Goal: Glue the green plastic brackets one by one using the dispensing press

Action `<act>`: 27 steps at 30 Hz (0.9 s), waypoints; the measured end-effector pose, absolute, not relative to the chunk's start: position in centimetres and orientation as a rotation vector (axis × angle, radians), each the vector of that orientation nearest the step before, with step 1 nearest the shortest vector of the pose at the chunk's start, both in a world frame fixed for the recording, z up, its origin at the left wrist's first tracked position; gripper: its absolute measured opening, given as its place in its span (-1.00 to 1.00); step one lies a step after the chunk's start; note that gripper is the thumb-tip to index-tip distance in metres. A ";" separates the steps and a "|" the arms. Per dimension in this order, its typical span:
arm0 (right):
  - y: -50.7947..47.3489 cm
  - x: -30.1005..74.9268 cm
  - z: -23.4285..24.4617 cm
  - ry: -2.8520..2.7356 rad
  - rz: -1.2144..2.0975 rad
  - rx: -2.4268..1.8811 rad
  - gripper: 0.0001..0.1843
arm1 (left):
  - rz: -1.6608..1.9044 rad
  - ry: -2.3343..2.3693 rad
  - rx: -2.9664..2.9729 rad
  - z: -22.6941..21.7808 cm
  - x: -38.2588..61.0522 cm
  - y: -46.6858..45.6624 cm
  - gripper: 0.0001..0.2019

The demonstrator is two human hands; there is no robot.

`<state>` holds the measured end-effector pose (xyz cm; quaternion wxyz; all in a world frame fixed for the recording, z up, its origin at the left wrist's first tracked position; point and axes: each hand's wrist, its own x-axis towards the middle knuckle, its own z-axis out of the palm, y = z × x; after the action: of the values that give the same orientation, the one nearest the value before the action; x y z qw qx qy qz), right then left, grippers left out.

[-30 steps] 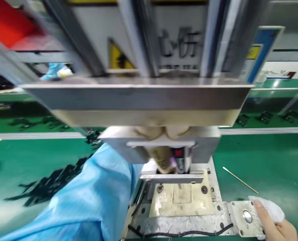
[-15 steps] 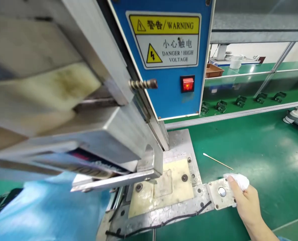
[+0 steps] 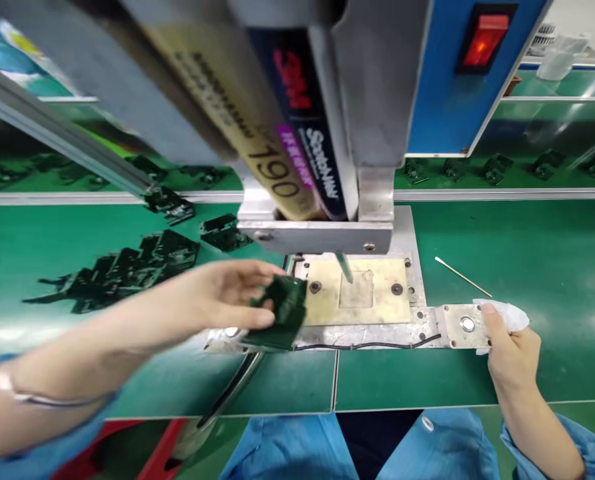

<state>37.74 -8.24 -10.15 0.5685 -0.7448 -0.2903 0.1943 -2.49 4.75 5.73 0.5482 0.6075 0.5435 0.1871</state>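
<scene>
Your left hand [image 3: 227, 293] brings a dark plastic part [image 3: 282, 310] to the fixture plate [image 3: 357, 293] under the dispenser nozzle [image 3: 345, 267].

Your left fingers pinch the part at centre frame, just left of the plate; your right hand [image 3: 510, 347], lower right, has its fingers closed around a white wipe [image 3: 502, 313] beside the metal button [image 3: 466, 324]. Pressing that button with the left fingers under the nozzle could smear adhesive on them, and a tilted part could seat crooked. A swab stick [image 3: 462, 277] lies on the green counter [image 3: 527, 253].

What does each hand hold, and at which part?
Left hand pinches a dark plastic part at its left edge; right hand clutches a white cloth, bunched.
</scene>
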 end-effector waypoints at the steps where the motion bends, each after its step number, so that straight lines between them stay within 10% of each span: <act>1: -8.2 37.8 -10.2 -0.685 0.448 -1.747 -0.46 | 0.365 1.220 1.319 4.9 -1.7 3.8 -0.40; 18: -7.9 37.8 -10.0 -0.721 0.409 -1.753 -0.50 | 0.447 1.214 1.974 0.0 5.3 4.9 -0.29; 22: -8.0 37.9 -9.4 -0.764 0.419 -1.757 -0.43 | 0.414 1.350 2.145 1.4 2.6 4.3 0.10; 27: -7.8 38.3 -8.6 -0.947 0.465 -1.893 -0.29 | 0.250 1.603 1.748 2.5 -3.8 1.8 -0.20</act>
<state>38.31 -7.85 -8.59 0.4683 -0.7718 -0.3861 0.1896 -3.76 1.77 2.54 0.3694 0.6811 0.6247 0.0973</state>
